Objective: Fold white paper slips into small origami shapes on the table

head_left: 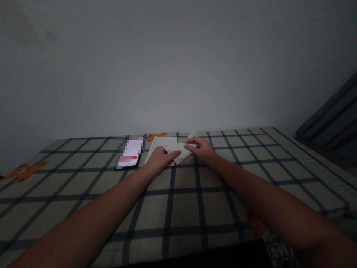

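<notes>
Between my two hands is a folded piece of white paper [182,153], raised just over the checked cloth. My left hand [161,159] pinches its left side, thumb on top. My right hand [201,149] grips the right side with thumb and fingers. Partly under and behind my left hand lie flat white sheets of paper [166,140]. A pointed bit of white paper [192,134] shows just behind my right hand; whether it joins the held piece I cannot tell.
A phone [130,152] with its screen lit and blurred lies left of the papers. The checked cloth [184,208] with orange figures covers the surface up to a pale wall [178,67]. A dark curtain-like fabric [331,108] hangs at right.
</notes>
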Tool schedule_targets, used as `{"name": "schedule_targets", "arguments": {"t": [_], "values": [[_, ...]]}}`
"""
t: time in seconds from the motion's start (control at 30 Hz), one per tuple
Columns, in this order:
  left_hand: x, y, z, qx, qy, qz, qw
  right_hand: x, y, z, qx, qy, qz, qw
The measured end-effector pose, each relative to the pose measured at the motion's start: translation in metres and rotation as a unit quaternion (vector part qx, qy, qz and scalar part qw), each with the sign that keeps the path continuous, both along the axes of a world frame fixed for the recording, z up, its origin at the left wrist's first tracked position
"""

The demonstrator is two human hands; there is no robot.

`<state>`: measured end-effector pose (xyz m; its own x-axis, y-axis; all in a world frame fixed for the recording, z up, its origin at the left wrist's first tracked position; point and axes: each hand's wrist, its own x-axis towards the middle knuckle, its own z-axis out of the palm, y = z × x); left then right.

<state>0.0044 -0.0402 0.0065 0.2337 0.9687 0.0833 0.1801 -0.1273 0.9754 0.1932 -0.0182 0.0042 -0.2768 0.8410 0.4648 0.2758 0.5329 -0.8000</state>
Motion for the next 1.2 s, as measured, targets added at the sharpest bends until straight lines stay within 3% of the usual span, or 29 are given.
{"name": "schedule_targets", "arguments": {"t": [0.13, 0.37, 0.67, 1.2], "values": [[0.002, -0.001, 0.002, -0.004, -0.036, 0.015, 0.999, -0.001, -0.001, -0.001, 0.006, 0.034, 0.021, 0.999], [0.000, 0.003, 0.001, -0.016, -0.047, 0.045, 0.998, 0.002, -0.009, 0.009, 0.133, -0.104, -0.030, 0.985], [0.000, 0.003, 0.003, -0.007, -0.055, 0.055, 0.997, 0.003, -0.009, 0.009, 0.202, -0.139, -0.023, 0.969], [0.000, 0.001, 0.005, -0.005, -0.057, 0.026, 0.998, 0.000, -0.017, 0.014, 0.190, -0.152, -0.052, 0.969]]}}
